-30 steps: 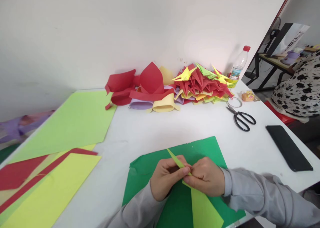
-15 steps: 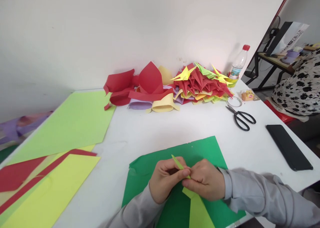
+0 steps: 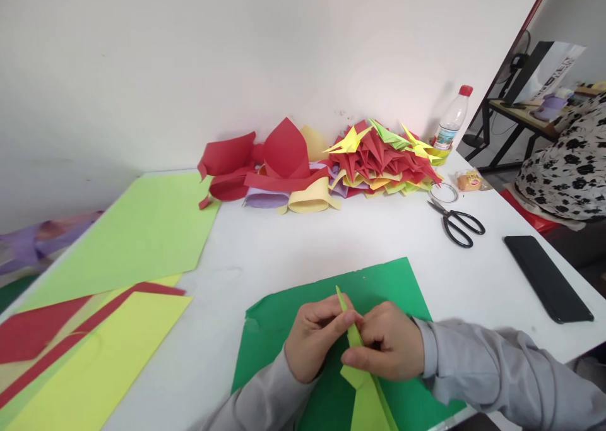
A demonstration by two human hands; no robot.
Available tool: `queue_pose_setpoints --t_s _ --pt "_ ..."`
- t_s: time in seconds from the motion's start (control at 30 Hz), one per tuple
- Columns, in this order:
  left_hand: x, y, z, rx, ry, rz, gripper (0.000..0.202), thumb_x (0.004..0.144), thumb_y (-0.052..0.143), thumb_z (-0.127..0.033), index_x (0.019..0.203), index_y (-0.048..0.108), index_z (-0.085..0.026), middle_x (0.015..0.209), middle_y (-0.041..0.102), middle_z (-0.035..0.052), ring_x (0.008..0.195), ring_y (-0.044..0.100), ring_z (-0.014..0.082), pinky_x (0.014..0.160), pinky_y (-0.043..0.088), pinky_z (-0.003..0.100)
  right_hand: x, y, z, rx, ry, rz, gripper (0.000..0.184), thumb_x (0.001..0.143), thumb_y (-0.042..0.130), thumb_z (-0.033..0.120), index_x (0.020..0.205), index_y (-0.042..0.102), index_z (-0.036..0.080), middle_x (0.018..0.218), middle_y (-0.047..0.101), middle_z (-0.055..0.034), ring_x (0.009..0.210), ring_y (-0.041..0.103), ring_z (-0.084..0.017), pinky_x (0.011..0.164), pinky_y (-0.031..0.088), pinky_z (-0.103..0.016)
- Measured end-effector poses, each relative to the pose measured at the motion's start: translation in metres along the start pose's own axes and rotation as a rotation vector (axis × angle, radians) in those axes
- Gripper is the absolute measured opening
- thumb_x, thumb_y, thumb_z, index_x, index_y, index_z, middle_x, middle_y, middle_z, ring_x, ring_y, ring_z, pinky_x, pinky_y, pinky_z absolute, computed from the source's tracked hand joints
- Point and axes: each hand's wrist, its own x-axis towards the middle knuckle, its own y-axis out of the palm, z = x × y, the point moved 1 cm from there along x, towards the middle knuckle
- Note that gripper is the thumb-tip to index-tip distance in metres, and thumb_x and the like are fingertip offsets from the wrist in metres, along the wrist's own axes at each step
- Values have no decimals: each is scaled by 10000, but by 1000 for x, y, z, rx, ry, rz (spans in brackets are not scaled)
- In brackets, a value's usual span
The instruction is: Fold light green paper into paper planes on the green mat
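Over the green sheet, a yellow-green folded paper piece is between my hands, with a narrow pointed tip at the top and a wider part running down to the bottom edge of the view. My left hand pinches the thin upper part between thumb and fingers. My right hand closes on the paper from the right, its thumb lying across the fold just above the wider part. The fingers partly hide the middle of the piece.
Paper sheets, light green and yellow, lie left. Red folded paper stars and curled paper pieces line the wall. Scissors, a tape roll, a bottle and a black phone are right.
The paper's tip has swung more upright and a little to the right. My right thumb has lifted and shifted slightly left, and more of the fold shows between my hands.
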Motion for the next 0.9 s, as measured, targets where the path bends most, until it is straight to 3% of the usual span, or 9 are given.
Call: queue_pose_setpoints --t_s 0.2,0.33,0.47,0.6,0.9 --pt "2 4 -2 -105 -54 -7 270 673 783 -429 566 741 -186 580 614 34 558 486 126 571 399 275 -1 2 -1 48 28 -39 492 930 397 366 487 267 194 455 272 56 427 275 -70 430 200 -240" --pt "3 6 -2 -164 -114 -28 303 622 814 -450 528 722 -178 521 593 19 526 468 112 541 385 261 0 1 1 116 33 -14 487 933 380 340 488 248 194 455 252 58 418 264 -67 432 201 -238" --pt "1 6 -1 -223 -205 -32 326 600 825 -465 535 726 -161 486 584 12 483 461 93 496 351 236 0 0 3 129 -1 3 508 949 360 358 484 236 196 441 249 59 407 255 -66 430 201 -240" --pt "-1 8 -1 -270 -257 -68 379 704 745 -492 548 718 -148 486 591 23 482 499 108 496 365 242 0 0 3 103 -22 39 520 965 314 405 495 219 205 443 243 58 406 251 -68 427 201 -242" --pt "5 6 -3 -258 -120 -92 299 586 850 -397 467 681 -181 509 568 -2 519 484 105 514 353 247 3 3 1 134 51 -20 589 912 409 567 476 265 198 442 292 60 410 287 -60 414 218 -227"
